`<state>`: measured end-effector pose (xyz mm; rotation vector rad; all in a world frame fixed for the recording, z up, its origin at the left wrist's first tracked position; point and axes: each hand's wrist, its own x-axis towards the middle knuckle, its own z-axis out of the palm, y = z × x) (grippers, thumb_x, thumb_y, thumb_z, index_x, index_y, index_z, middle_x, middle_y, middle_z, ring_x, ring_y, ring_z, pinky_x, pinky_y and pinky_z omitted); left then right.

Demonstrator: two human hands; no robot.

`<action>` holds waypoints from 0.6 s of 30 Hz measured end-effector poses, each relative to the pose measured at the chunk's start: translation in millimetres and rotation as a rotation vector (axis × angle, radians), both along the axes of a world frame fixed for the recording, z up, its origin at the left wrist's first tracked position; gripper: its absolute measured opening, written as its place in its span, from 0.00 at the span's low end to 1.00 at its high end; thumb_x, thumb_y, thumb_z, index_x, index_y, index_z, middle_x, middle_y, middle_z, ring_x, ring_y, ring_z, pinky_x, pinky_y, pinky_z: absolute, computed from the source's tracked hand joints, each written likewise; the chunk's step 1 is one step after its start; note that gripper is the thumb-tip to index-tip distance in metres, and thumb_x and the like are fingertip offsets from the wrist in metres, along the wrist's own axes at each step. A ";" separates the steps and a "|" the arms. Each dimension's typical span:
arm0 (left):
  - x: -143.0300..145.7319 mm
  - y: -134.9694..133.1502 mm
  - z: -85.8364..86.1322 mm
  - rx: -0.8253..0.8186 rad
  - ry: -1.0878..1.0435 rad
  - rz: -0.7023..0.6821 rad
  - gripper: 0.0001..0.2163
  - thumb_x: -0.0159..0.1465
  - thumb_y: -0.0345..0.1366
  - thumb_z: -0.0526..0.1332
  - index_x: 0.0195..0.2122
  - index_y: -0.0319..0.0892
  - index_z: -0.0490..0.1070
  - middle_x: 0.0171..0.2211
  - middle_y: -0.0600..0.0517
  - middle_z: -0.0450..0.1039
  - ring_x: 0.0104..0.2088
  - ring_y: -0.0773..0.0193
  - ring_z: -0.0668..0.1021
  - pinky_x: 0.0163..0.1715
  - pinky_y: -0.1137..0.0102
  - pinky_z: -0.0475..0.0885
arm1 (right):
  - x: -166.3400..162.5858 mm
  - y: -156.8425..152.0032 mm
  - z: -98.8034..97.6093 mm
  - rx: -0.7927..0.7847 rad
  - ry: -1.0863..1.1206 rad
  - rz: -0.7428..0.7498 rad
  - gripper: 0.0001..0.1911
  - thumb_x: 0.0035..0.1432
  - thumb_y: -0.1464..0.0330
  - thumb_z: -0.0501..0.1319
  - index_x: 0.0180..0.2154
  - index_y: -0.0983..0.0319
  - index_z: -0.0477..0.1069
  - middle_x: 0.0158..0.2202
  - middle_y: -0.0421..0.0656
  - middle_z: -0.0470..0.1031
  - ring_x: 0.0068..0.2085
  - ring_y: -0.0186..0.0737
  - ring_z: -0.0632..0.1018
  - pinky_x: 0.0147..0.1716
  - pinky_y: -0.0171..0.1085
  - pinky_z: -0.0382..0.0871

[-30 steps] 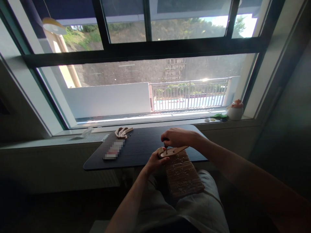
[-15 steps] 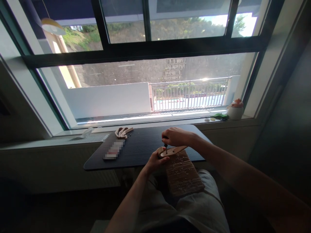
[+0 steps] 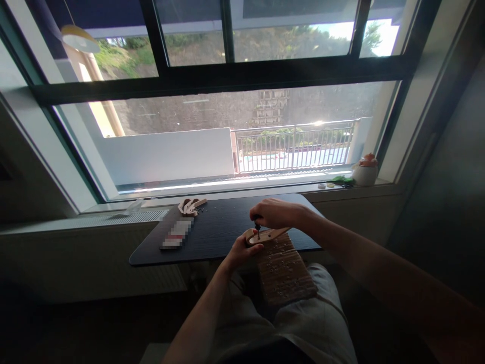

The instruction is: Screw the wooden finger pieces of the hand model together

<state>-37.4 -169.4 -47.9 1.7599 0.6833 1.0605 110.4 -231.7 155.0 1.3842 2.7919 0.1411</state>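
My left hand [image 3: 242,248] grips the rounded end of a pale wooden piece [image 3: 270,235], with the thumb along its near side. Above it, my right hand [image 3: 270,213] is closed around the dark handle of a screwdriver [image 3: 258,226]. The tool stands upright, its tip meeting the wooden piece near the left end. A second dark spot, like a hole or screw, shows farther right on the piece. Beneath lies a brown wood-grained board [image 3: 286,275], propped between my lap and the table edge, with small curled bits scattered over it.
A dark table [image 3: 223,222] stands before me under the window. On its left are several pale wooden parts [image 3: 191,206], small dark bits beside them, and a blurred-out flat object [image 3: 177,233]. A white pot [image 3: 366,174] stands on the sill at right.
The whole view has shifted very slightly. Both hands keep their grip, and the screwdriver stays upright at the same spot on the wooden piece.
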 end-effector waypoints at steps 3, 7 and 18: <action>0.2 0.3 -1.3 -0.002 0.000 0.005 0.24 0.52 0.42 0.68 0.48 0.36 0.68 0.40 0.47 0.73 0.40 0.59 0.74 0.42 0.67 0.68 | -0.3 0.4 -2.0 0.013 0.001 -0.010 0.14 0.57 0.68 0.54 0.43 0.61 0.74 0.38 0.44 0.77 0.37 0.38 0.75 0.33 0.33 0.59; -0.5 1.1 -2.5 0.006 0.029 0.024 0.25 0.53 0.42 0.67 0.49 0.35 0.68 0.39 0.47 0.73 0.40 0.59 0.74 0.41 0.68 0.68 | -2.2 -0.1 -2.9 0.031 -0.013 -0.042 0.14 0.58 0.66 0.54 0.40 0.63 0.75 0.36 0.46 0.77 0.36 0.39 0.75 0.31 0.33 0.59; -0.6 -0.2 0.2 0.013 0.018 0.000 0.26 0.53 0.42 0.67 0.50 0.35 0.66 0.42 0.46 0.73 0.42 0.58 0.74 0.43 0.67 0.68 | -2.8 -1.5 6.6 0.018 -0.033 -0.037 0.14 0.56 0.66 0.55 0.42 0.57 0.75 0.38 0.42 0.78 0.37 0.39 0.75 0.30 0.33 0.59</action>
